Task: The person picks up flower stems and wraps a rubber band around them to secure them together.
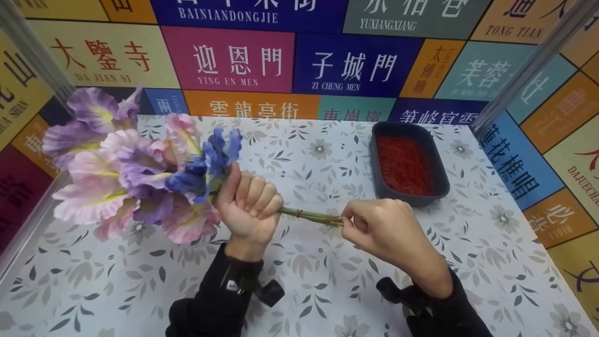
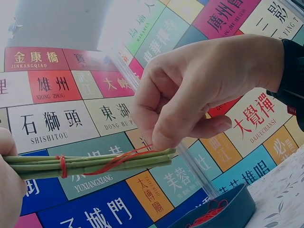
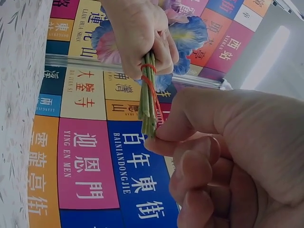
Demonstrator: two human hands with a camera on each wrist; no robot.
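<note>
My left hand grips a bundle of green flower stems just below the blooms. Ruffled purple, pink and blue artificial irises spread out to the left of that fist. One red rubber band sits wrapped around the stems, close to the left hand. Near the cut stem ends, my right hand pinches a second thin red rubber band. In the left wrist view this band runs slanting along the stems up to the right fingertips. The fingertips hide its far end.
A dark grey-blue box holding a heap of red rubber bands stands at the back right of the table. Flower-patterned cloth covers the table. Colourful panels with printed characters enclose the back and sides.
</note>
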